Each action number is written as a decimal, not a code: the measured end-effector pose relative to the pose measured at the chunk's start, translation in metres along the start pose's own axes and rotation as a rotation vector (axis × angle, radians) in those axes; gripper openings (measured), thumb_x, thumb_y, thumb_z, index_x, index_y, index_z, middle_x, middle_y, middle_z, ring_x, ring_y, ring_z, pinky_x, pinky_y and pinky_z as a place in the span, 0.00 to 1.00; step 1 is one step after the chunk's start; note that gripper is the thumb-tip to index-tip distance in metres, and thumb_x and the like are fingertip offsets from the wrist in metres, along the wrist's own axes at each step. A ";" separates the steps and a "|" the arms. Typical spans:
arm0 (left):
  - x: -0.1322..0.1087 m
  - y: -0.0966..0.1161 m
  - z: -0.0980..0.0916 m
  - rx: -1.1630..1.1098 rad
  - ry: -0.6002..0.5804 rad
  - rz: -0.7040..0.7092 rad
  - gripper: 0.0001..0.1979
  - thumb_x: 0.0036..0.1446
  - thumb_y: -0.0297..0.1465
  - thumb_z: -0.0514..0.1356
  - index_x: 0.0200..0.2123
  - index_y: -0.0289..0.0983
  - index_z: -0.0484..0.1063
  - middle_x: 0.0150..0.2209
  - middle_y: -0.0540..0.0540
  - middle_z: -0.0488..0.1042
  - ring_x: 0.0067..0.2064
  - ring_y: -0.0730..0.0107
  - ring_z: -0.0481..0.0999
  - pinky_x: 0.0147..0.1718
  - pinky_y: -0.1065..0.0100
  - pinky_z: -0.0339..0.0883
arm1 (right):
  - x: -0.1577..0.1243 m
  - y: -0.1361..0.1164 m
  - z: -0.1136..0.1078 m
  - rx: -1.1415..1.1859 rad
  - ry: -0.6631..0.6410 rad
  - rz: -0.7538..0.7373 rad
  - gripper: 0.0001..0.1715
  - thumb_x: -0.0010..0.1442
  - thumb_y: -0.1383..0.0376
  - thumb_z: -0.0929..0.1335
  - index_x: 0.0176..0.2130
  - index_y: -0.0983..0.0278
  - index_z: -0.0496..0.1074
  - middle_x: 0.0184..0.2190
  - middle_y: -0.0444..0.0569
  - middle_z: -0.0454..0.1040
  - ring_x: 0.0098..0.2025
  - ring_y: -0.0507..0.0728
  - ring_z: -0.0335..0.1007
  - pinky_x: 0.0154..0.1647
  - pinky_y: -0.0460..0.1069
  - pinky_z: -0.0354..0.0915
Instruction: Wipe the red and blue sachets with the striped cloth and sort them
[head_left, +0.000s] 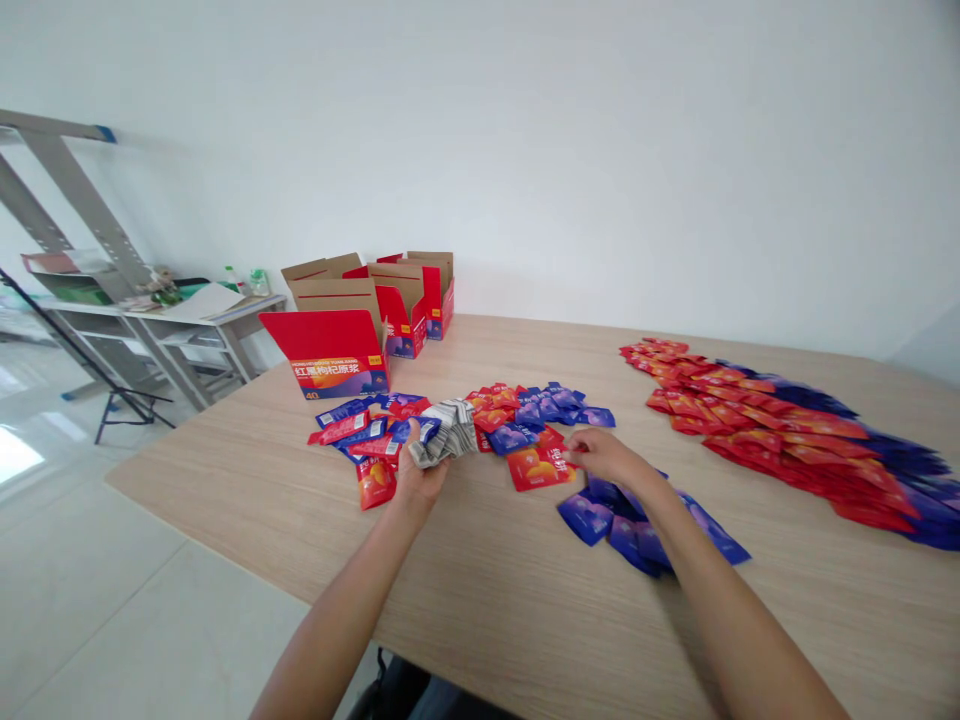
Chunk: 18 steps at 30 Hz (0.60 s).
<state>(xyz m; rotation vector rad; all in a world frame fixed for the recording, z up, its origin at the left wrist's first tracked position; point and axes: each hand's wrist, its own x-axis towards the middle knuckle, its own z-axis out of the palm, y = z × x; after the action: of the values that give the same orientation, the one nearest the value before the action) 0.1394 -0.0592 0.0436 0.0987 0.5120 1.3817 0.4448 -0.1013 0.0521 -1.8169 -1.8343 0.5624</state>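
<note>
Bundle (454, 432) clasped in the left hand (421, 478), loose sachets (376, 484) all about

The bundle is gripped firmly by the left hand, to the right of the front carton (337, 365) and on its near side. Further right of that carton, the fingers of the right hand (606, 456) are bent at the edge of a red sachet (536, 468) on the table (480, 570); whether it is pinched or only touched cannot be told.

Judged from the layout, the work seems partly done: one batch is gathered in the left hand, while many sachets are left out. A mixed pile (343, 428) is spread just in front of the front carton, a blue cluster (551, 404) to its right, a blue pile (586, 515) further right and nearer, and a long heap (765, 420) well apart at its far right. Behind it, the other cartons (409, 335) are stood open; their contents are hidden.

In the bundle, grey-and-white striped backs are shown, unevenly fanned. The red sachet is laid flat, printed with orange fruit and pale characters.
</note>
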 end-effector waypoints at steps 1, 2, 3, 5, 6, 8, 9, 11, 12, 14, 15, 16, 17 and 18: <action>-0.003 -0.003 -0.001 0.008 -0.021 -0.029 0.10 0.66 0.31 0.58 0.45 0.34 0.77 0.34 0.43 0.83 0.34 0.63 0.83 0.40 0.62 0.78 | -0.001 -0.001 -0.007 -0.004 0.028 -0.005 0.06 0.49 0.65 0.68 0.22 0.62 0.70 0.21 0.43 0.72 0.27 0.55 0.67 0.31 0.47 0.60; -0.006 -0.008 -0.002 0.026 -0.037 -0.067 0.09 0.65 0.30 0.59 0.44 0.33 0.77 0.34 0.43 0.83 0.34 0.62 0.83 0.41 0.62 0.78 | -0.003 -0.002 -0.015 -0.015 0.055 -0.009 0.07 0.50 0.64 0.67 0.23 0.62 0.70 0.22 0.44 0.73 0.28 0.56 0.68 0.31 0.48 0.61; -0.009 -0.014 -0.004 0.052 -0.050 -0.112 0.08 0.64 0.29 0.60 0.43 0.32 0.77 0.34 0.42 0.83 0.34 0.62 0.84 0.41 0.61 0.78 | -0.006 -0.004 -0.023 -0.027 0.080 -0.010 0.07 0.52 0.63 0.67 0.24 0.61 0.70 0.23 0.45 0.73 0.30 0.56 0.68 0.32 0.48 0.61; -0.014 -0.026 -0.008 0.110 -0.061 -0.193 0.06 0.62 0.26 0.61 0.40 0.30 0.77 0.34 0.40 0.83 0.34 0.62 0.83 0.41 0.62 0.78 | -0.013 -0.009 -0.037 -0.045 0.158 -0.020 0.08 0.56 0.61 0.65 0.27 0.61 0.70 0.25 0.46 0.74 0.30 0.57 0.69 0.32 0.48 0.60; -0.016 -0.030 -0.010 0.134 -0.059 -0.217 0.05 0.61 0.24 0.62 0.39 0.30 0.77 0.34 0.40 0.83 0.34 0.63 0.83 0.40 0.63 0.78 | -0.016 -0.012 -0.042 -0.053 0.210 -0.028 0.09 0.57 0.60 0.65 0.28 0.60 0.70 0.26 0.46 0.74 0.30 0.57 0.68 0.32 0.48 0.60; -0.016 -0.033 -0.010 0.160 -0.035 -0.212 0.06 0.57 0.22 0.63 0.39 0.31 0.77 0.33 0.41 0.83 0.33 0.64 0.83 0.40 0.65 0.78 | -0.022 -0.019 -0.049 -0.059 0.315 -0.055 0.10 0.58 0.58 0.64 0.30 0.60 0.69 0.25 0.45 0.74 0.29 0.57 0.68 0.31 0.48 0.59; -0.015 -0.032 -0.009 0.165 -0.012 -0.192 0.07 0.56 0.20 0.64 0.39 0.32 0.77 0.33 0.43 0.83 0.32 0.66 0.83 0.40 0.65 0.78 | -0.023 -0.022 -0.050 -0.052 0.355 -0.069 0.11 0.59 0.57 0.63 0.30 0.60 0.69 0.25 0.45 0.74 0.29 0.57 0.68 0.31 0.48 0.59; -0.010 -0.025 -0.007 0.169 0.036 -0.149 0.09 0.54 0.18 0.63 0.38 0.32 0.77 0.32 0.44 0.82 0.31 0.67 0.82 0.39 0.65 0.78 | -0.025 -0.029 -0.047 -0.021 0.376 -0.097 0.12 0.59 0.56 0.63 0.30 0.60 0.69 0.25 0.45 0.74 0.29 0.57 0.69 0.30 0.48 0.60; -0.007 -0.021 -0.005 0.172 0.053 -0.137 0.08 0.55 0.18 0.63 0.38 0.32 0.76 0.32 0.44 0.82 0.30 0.67 0.82 0.38 0.66 0.78 | -0.024 -0.033 -0.044 -0.004 0.362 -0.113 0.12 0.59 0.56 0.63 0.30 0.60 0.69 0.25 0.45 0.75 0.29 0.57 0.69 0.30 0.48 0.60; -0.001 -0.013 -0.003 0.172 0.082 -0.120 0.05 0.57 0.20 0.63 0.37 0.32 0.76 0.32 0.44 0.82 0.29 0.68 0.81 0.37 0.66 0.77 | -0.023 -0.039 -0.038 0.020 0.314 -0.140 0.13 0.59 0.55 0.63 0.30 0.60 0.69 0.25 0.46 0.75 0.29 0.57 0.70 0.30 0.49 0.60; 0.002 -0.011 -0.003 0.165 0.095 -0.107 0.03 0.59 0.22 0.62 0.36 0.32 0.76 0.31 0.44 0.82 0.29 0.68 0.81 0.37 0.67 0.77 | -0.022 -0.042 -0.035 0.025 0.288 -0.150 0.13 0.59 0.56 0.63 0.30 0.60 0.69 0.25 0.45 0.75 0.29 0.57 0.70 0.31 0.49 0.61; 0.004 -0.010 -0.004 0.155 0.111 -0.091 0.03 0.61 0.24 0.62 0.37 0.32 0.76 0.31 0.44 0.82 0.29 0.68 0.81 0.36 0.67 0.76 | -0.021 -0.045 -0.032 0.025 0.266 -0.156 0.12 0.58 0.56 0.63 0.30 0.60 0.69 0.25 0.45 0.75 0.29 0.57 0.70 0.31 0.49 0.61; 0.005 -0.010 -0.004 0.143 0.130 -0.075 0.04 0.63 0.27 0.61 0.37 0.33 0.76 0.31 0.44 0.81 0.29 0.68 0.81 0.36 0.68 0.76 | -0.021 -0.047 -0.031 0.025 0.250 -0.160 0.11 0.58 0.57 0.63 0.30 0.60 0.69 0.25 0.45 0.75 0.29 0.57 0.70 0.31 0.49 0.61; 0.005 -0.012 -0.005 0.132 0.150 -0.060 0.06 0.64 0.29 0.60 0.39 0.33 0.76 0.31 0.45 0.81 0.29 0.68 0.81 0.36 0.68 0.76 | -0.022 -0.049 -0.030 0.024 0.242 -0.162 0.11 0.59 0.57 0.63 0.30 0.60 0.69 0.25 0.45 0.75 0.29 0.57 0.70 0.31 0.49 0.62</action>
<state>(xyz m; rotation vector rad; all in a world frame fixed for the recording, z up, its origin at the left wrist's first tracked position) 0.1485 -0.0583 0.0333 0.0861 0.7263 1.3022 0.4242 -0.1261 0.1046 -1.6238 -1.7796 0.2901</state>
